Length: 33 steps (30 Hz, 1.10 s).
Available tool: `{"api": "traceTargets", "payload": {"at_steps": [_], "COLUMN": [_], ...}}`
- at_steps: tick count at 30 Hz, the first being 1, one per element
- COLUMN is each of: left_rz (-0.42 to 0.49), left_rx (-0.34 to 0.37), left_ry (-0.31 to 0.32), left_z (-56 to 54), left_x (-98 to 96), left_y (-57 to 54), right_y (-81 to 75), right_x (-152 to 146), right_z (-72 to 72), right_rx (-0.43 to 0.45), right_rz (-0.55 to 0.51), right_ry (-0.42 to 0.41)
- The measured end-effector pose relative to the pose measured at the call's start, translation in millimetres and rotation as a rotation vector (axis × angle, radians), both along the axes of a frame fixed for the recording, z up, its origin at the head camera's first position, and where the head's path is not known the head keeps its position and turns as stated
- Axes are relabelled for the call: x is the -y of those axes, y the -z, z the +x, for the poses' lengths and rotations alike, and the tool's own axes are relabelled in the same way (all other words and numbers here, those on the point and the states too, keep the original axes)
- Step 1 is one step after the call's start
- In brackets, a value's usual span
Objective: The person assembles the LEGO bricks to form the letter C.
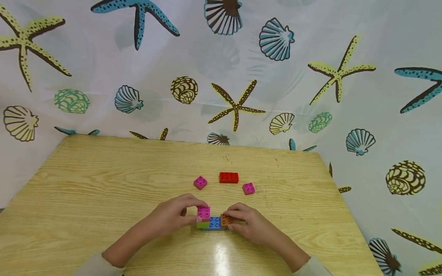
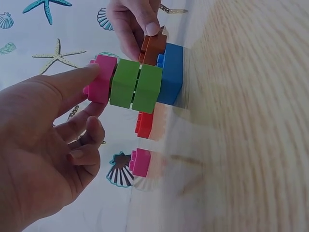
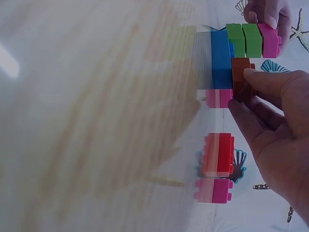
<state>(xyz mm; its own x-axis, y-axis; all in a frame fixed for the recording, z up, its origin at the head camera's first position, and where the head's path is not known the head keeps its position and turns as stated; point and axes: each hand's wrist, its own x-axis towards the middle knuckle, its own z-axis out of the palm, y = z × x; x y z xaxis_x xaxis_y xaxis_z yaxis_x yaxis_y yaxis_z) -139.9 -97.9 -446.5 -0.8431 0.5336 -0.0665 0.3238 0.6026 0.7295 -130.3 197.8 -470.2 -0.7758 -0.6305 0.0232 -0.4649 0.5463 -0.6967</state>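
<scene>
My left hand (image 1: 172, 214) pinches a pink brick (image 1: 203, 212) between thumb and fingers. That pink brick tops a stack of two green bricks (image 2: 147, 88) at the left end of a longer blue brick (image 1: 214, 222). My right hand (image 1: 252, 226) pinches an orange-brown brick (image 1: 226, 220) at the blue brick's right end. In the right wrist view the orange-brown brick (image 3: 240, 79) meets the blue brick's studded side; whether it is fully pressed down I cannot tell. Blue studs show between the stack and the orange-brown brick.
Beyond the hands on the wooden table (image 1: 103, 176) lie a red brick (image 1: 228, 178), a pink brick (image 1: 200, 183) to its left and another pink brick (image 1: 248, 188) to its right. A shell-and-starfish printed cloth (image 1: 155, 69) hangs behind the table.
</scene>
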Motion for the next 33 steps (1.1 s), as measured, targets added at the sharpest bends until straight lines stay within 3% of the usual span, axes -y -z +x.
{"api": "traceTargets", "payload": {"at_steps": [3,7,14,20,24,33], "left_rz": [0.042,0.092,0.048,-0.016,-0.045,-0.121], "left_rx": [0.046,0.084,-0.032,-0.081,-0.096,-0.083], "left_ry": [-0.004,-0.062,-0.219,-0.336,-0.368,-0.369], "left_z": [-1.8,-8.9,-38.3,-59.9,-69.4,-84.3], "left_x": [1.4,2.1,0.9,-7.8,-13.6,-20.9], "left_y": [2.7,6.6,19.4,30.5,34.6,46.4], "right_y": [-0.5,-0.7,-1.8,-2.2,-2.3,1.0], "right_x": [-0.1,-0.2,-0.2,0.0,0.3,-1.6], "right_z": [0.1,0.2,0.6,-0.1,-0.6,-1.8], "right_rx": [0.006,0.016,0.017,0.025,0.024,0.006], "right_rz": [0.002,0.007,0.012,0.013,0.014,0.015], "right_ry": [0.004,0.01,0.022,0.018,0.015,0.003]}}
